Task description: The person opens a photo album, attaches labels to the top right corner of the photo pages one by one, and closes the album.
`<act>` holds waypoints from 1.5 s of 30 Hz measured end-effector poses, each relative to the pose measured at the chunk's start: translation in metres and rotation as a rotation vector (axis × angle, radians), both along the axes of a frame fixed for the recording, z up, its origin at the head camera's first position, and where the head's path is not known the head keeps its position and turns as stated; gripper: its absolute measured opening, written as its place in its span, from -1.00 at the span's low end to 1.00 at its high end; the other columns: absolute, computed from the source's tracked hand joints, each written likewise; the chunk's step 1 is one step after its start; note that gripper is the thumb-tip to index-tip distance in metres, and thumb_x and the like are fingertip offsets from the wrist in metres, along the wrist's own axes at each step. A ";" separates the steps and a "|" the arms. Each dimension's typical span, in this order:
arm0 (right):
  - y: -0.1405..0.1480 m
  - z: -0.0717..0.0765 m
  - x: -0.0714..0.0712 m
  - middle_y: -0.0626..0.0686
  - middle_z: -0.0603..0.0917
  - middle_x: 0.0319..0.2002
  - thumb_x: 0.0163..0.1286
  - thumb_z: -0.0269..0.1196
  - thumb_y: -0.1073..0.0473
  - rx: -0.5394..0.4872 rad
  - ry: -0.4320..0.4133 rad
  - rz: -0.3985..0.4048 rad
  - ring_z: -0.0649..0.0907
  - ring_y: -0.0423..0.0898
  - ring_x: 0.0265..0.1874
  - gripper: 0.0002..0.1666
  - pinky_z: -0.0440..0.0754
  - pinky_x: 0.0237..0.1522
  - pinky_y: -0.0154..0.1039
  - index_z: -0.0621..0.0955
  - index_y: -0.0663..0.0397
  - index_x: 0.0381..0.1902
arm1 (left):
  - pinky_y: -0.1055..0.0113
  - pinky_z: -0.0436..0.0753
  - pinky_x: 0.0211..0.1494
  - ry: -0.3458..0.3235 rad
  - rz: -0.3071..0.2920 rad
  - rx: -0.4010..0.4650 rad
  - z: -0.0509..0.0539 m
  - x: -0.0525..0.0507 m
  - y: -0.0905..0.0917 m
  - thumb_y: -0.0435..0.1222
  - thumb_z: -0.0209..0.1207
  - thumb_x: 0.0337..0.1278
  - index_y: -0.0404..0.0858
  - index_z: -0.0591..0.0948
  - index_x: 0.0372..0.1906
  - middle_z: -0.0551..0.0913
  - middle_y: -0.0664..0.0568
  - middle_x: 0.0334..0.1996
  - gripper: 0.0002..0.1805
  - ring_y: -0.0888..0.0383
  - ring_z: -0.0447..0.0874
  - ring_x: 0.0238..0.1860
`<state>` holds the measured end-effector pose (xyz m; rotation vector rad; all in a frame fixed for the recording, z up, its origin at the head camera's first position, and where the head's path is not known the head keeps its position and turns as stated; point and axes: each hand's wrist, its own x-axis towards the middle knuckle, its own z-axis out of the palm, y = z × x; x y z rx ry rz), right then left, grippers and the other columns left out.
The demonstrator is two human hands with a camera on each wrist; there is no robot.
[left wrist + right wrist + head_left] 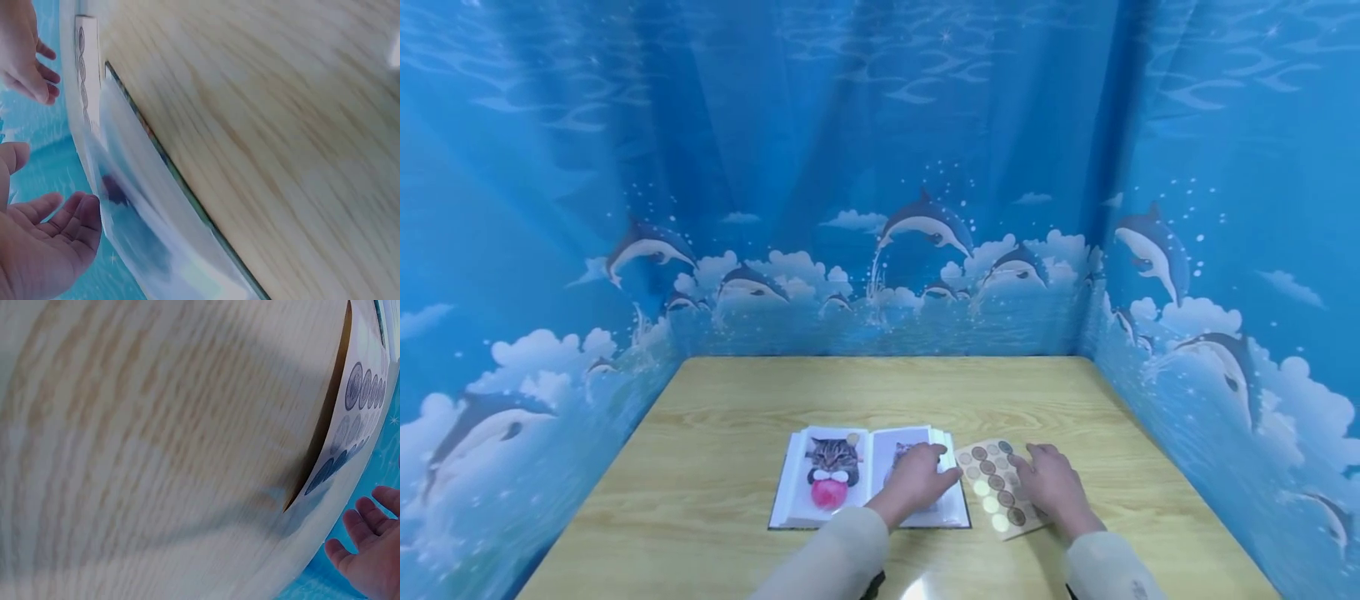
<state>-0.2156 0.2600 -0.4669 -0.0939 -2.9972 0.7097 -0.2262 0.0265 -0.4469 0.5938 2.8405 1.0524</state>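
An open photo album lies on the table. Its left page shows a cat photo with a pink ball, and a small round sticker sits near the photo's top right corner. Over the right page is my left hand, fingers loosely extended and holding nothing, partly covering a second cat picture. To the album's right lies a sheet of round stickers in brown, pale and gold rows. My right hand is over the sheet's right side, its fingers relaxed; whether they touch it, I cannot tell.
The wood-grain table extends around the album and the sheet. Blue curtains printed with dolphins enclose the back and both sides. In the right wrist view, one edge of the sticker sheet lifts off the table.
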 end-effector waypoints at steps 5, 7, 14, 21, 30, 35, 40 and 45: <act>0.005 0.001 0.003 0.57 0.33 0.25 0.53 0.00 0.04 0.005 -0.001 0.000 0.36 0.52 0.22 -0.34 0.32 0.21 0.41 0.35 0.57 0.28 | -0.01 0.55 0.19 0.085 0.008 -0.101 -0.005 0.003 0.014 -0.04 0.26 0.22 -0.38 0.60 0.12 0.64 -0.23 -0.03 -0.46 -0.14 0.59 0.05; 0.006 0.000 0.003 0.57 0.33 0.25 0.53 0.00 0.03 0.003 -0.006 -0.001 0.36 0.52 0.22 -0.34 0.31 0.23 0.41 0.35 0.57 0.28 | 0.01 0.56 0.15 0.150 0.025 -0.163 -0.009 0.003 0.019 -0.02 0.27 0.20 -0.34 0.65 0.03 0.64 -0.17 -0.11 -0.51 -0.10 0.60 -0.01; 0.010 -0.007 0.002 0.57 0.35 0.24 0.52 0.00 0.05 -0.009 -0.028 -0.009 0.36 0.52 0.22 -0.34 0.29 0.24 0.41 0.35 0.58 0.28 | -0.03 0.47 0.18 0.218 0.091 -0.282 -0.023 0.002 0.033 0.06 0.27 0.16 -0.20 0.61 -0.46 0.56 -0.10 -0.16 -0.61 -0.06 0.48 0.01; 0.011 -0.011 0.002 0.57 0.39 0.21 0.52 -0.01 0.04 -0.006 -0.035 -0.015 0.39 0.51 0.20 -0.35 0.32 0.22 0.41 0.37 0.57 0.27 | -0.19 0.22 0.43 0.179 0.095 -0.387 -0.033 0.001 0.040 0.12 0.23 0.18 -0.26 0.68 -0.36 0.44 -0.28 0.29 -0.52 -0.22 0.25 0.40; 0.007 -0.015 0.000 0.54 0.45 0.19 0.53 -0.02 0.09 0.014 -0.078 -0.032 0.40 0.50 0.21 -0.40 0.29 0.22 0.44 0.38 0.53 0.28 | -0.18 0.07 0.50 0.154 0.081 -0.469 -0.036 0.003 0.048 0.15 0.19 0.20 -0.23 0.73 -0.06 0.31 -0.25 0.42 -0.46 -0.21 0.11 0.48; 0.001 -0.013 0.001 0.52 0.46 0.19 0.51 0.01 0.12 0.019 -0.069 -0.033 0.42 0.48 0.21 -0.41 0.30 0.23 0.41 0.38 0.53 0.27 | -0.20 0.09 0.48 0.179 0.060 -0.513 -0.037 0.004 0.049 0.13 0.16 0.24 -0.19 0.69 0.05 0.32 -0.26 0.41 -0.47 -0.22 0.13 0.47; -0.002 -0.008 0.003 0.52 0.46 0.19 0.52 0.02 0.12 0.005 -0.071 -0.029 0.42 0.47 0.21 -0.41 0.31 0.24 0.38 0.37 0.54 0.28 | -0.25 0.06 0.47 0.197 0.034 -0.530 -0.037 0.006 0.049 0.00 0.09 0.30 -0.17 0.68 0.09 0.33 -0.28 0.39 -0.56 -0.25 0.13 0.47; -0.001 -0.008 0.002 0.50 0.45 0.22 0.53 -0.03 0.07 -0.089 -0.084 -0.057 0.40 0.48 0.23 -0.37 0.29 0.27 0.36 0.34 0.53 0.31 | -0.31 0.00 0.46 0.195 0.012 -0.510 -0.037 0.007 0.050 -0.13 0.09 0.23 -0.14 0.69 0.07 0.30 -0.30 0.41 -0.62 -0.26 0.06 0.49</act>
